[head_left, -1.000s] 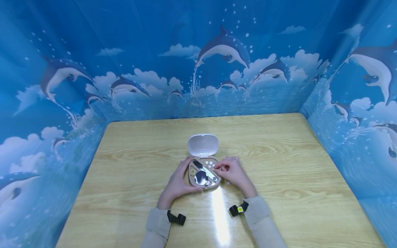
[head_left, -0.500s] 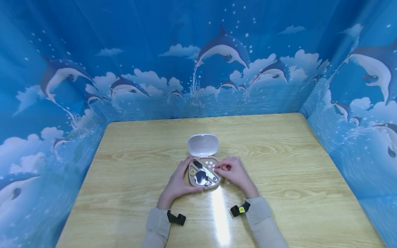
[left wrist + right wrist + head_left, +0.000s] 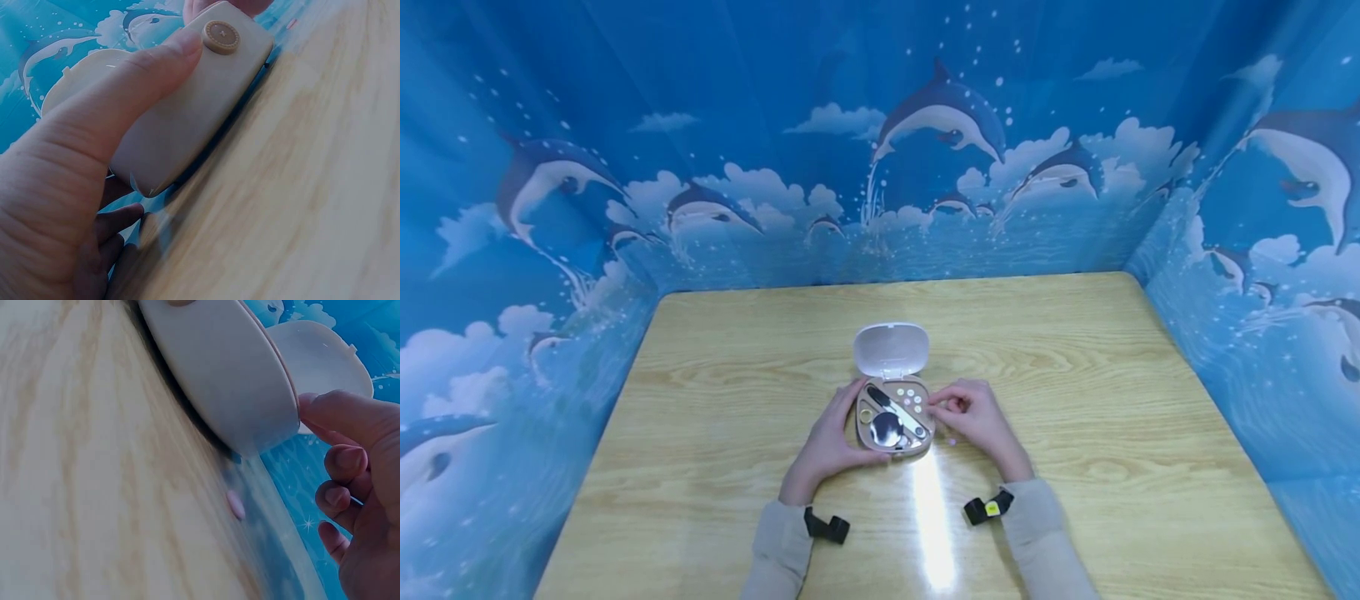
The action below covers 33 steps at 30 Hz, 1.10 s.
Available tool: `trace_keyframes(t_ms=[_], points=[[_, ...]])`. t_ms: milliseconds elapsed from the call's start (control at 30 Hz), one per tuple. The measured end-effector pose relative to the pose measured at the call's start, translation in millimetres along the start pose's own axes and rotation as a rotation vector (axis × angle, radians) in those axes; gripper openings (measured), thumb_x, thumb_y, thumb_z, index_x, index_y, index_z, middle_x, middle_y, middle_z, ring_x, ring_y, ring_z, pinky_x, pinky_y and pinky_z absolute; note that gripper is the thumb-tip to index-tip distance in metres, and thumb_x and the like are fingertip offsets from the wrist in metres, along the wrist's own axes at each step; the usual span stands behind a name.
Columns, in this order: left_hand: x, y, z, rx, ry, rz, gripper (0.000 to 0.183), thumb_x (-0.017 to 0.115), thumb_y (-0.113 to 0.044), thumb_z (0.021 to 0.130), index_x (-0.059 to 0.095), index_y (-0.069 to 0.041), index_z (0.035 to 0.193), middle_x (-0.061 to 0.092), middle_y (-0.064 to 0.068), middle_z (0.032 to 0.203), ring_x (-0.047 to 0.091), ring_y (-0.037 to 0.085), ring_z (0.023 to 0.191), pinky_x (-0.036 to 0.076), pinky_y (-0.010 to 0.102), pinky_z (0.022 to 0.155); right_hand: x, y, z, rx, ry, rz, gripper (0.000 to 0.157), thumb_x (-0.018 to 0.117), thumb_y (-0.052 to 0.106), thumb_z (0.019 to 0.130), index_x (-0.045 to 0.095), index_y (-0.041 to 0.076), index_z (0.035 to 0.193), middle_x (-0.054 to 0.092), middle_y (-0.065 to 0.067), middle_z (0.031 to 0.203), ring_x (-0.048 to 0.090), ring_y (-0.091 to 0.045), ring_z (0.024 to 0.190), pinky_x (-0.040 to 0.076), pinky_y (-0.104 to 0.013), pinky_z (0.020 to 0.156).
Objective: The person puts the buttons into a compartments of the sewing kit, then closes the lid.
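A sewing-kit case (image 3: 859, 433) stands on the table, its white lid (image 3: 891, 350) tipped back. My left hand (image 3: 835, 442) grips its left side, thumb along the front wall beside a brown button-shaped catch (image 3: 221, 37). Several small light buttons (image 3: 917, 409) lie in the right compartment. A slim black-and-white tool (image 3: 880, 397) crosses the middle diagonally. Beside it are a glossy dark disc (image 3: 886, 431) and a gold ring-like piece (image 3: 866, 417). My right hand (image 3: 973, 412) is at the right rim, thumb and forefinger close together, other fingers loosely bent. Nothing shows in it.
A small pink button-like piece (image 3: 235, 505) lies on the wooden table (image 3: 1075, 375), just right of the case. A blue dolphin-print curtain (image 3: 775, 125) surrounds the table's back and sides. Each wrist bears a black camera (image 3: 827, 529).
My right hand has drawn back slightly to the right, from over the button compartment to the rim. The button under its fingertips now lies fully in view. My left hand keeps its grip.
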<state>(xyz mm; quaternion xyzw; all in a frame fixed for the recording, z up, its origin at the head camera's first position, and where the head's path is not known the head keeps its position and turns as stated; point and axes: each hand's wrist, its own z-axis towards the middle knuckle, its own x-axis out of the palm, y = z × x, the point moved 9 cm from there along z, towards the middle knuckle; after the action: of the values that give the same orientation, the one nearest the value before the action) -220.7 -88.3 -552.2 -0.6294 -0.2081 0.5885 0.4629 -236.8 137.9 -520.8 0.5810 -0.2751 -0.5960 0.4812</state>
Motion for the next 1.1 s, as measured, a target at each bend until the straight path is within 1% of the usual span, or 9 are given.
trace_keyframes(t_ms=[133,267,500,567,700,800,933,1033,1100], points=[[0.2,0.4,-0.3,-0.001,-0.004,0.006,0.129,0.097,-0.049,0.051,0.023,-0.039,0.156,0.030,-0.009,0.159,0.026,0.019,0.147,0.012,0.041,0.123,-5.1,-5,-3,0.009,-0.020,0.033,0.010,0.083,0.016,0.080,0.077,0.018,0.088,0.050,0.002,0.060,0.045,-0.012,0.057,0.041,-0.022,0.055],[0.1,0.3,-0.7,-0.001,-0.008,0.008,0.129,0.096,-0.050,0.050,0.023,-0.039,0.156,0.030,-0.006,0.160,0.026,0.023,0.147,0.014,0.046,0.122,-9.7,-12,-7,0.044,-0.036,0.040,0.010,0.083,0.017,0.081,0.077,0.016,0.088,0.050,0.002,0.061,0.045,-0.011,0.058,0.041,-0.022,0.056],[-0.4,-0.2,-0.8,0.001,-0.010,0.015,0.128,0.096,-0.051,0.051,0.023,-0.040,0.156,0.030,-0.007,0.160,0.025,0.022,0.147,0.013,0.045,0.122,-16.9,-14,-16,0.085,-0.033,0.017,0.009,0.081,0.009,0.082,0.076,0.007,0.090,0.049,0.000,0.060,0.042,-0.008,0.057,0.040,-0.021,0.057],[-0.5,-0.2,-0.9,0.004,-0.011,0.016,0.129,0.095,-0.051,0.051,0.023,-0.039,0.156,0.030,-0.006,0.160,0.026,0.023,0.147,0.014,0.045,0.122,-18.8,-11,-18,0.080,-0.028,0.005,0.009,0.080,0.007,0.082,0.076,0.004,0.089,0.050,-0.002,0.060,0.043,-0.009,0.058,0.041,-0.021,0.057],[-0.7,0.2,-0.5,-0.001,-0.008,0.014,0.129,0.095,-0.053,0.050,0.024,-0.039,0.156,0.031,-0.004,0.160,0.026,0.023,0.147,0.013,0.045,0.122,-20.4,-7,-23,0.023,-0.017,-0.011,0.009,0.080,0.003,0.081,0.076,0.002,0.089,0.052,-0.005,0.060,0.044,-0.009,0.057,0.041,-0.021,0.056],[-0.7,0.1,-0.4,-0.003,-0.004,0.009,0.128,0.095,-0.052,0.049,0.025,-0.039,0.155,0.032,-0.004,0.159,0.026,0.022,0.147,0.012,0.043,0.123,-20.2,-14,-26,-0.012,-0.005,-0.010,0.009,0.081,0.004,0.080,0.078,0.006,0.088,0.053,-0.001,0.059,0.044,-0.008,0.056,0.042,-0.019,0.053],[-1.3,-0.8,-0.7,-0.003,-0.006,0.007,0.129,0.096,-0.051,0.049,0.025,-0.038,0.155,0.032,-0.005,0.159,0.026,0.021,0.147,0.011,0.042,0.123,-20.0,-26,-31,-0.016,0.026,-0.006,0.010,0.083,0.011,0.079,0.079,0.014,0.088,0.054,0.004,0.060,0.046,-0.007,0.056,0.043,-0.020,0.053],[-1.3,-1.6,-0.7,-0.001,-0.006,0.004,0.128,0.096,-0.052,0.049,0.026,-0.037,0.156,0.032,-0.005,0.159,0.026,0.021,0.147,0.011,0.043,0.123,-21.4,-32,-36,-0.006,0.041,-0.037,0.014,0.086,0.019,0.076,0.079,0.021,0.087,0.053,0.007,0.060,0.046,-0.009,0.058,0.041,-0.024,0.064],[-1.3,-2.0,-0.8,-0.001,-0.004,0.002,0.129,0.096,-0.051,0.049,0.026,-0.036,0.156,0.032,-0.004,0.159,0.026,0.022,0.147,0.011,0.044,0.123,-22.2,-34,-38,0.000,0.050,-0.076,0.018,0.088,0.025,0.074,0.078,0.025,0.089,0.051,0.009,0.062,0.046,-0.010,0.062,0.036,-0.029,0.073]])
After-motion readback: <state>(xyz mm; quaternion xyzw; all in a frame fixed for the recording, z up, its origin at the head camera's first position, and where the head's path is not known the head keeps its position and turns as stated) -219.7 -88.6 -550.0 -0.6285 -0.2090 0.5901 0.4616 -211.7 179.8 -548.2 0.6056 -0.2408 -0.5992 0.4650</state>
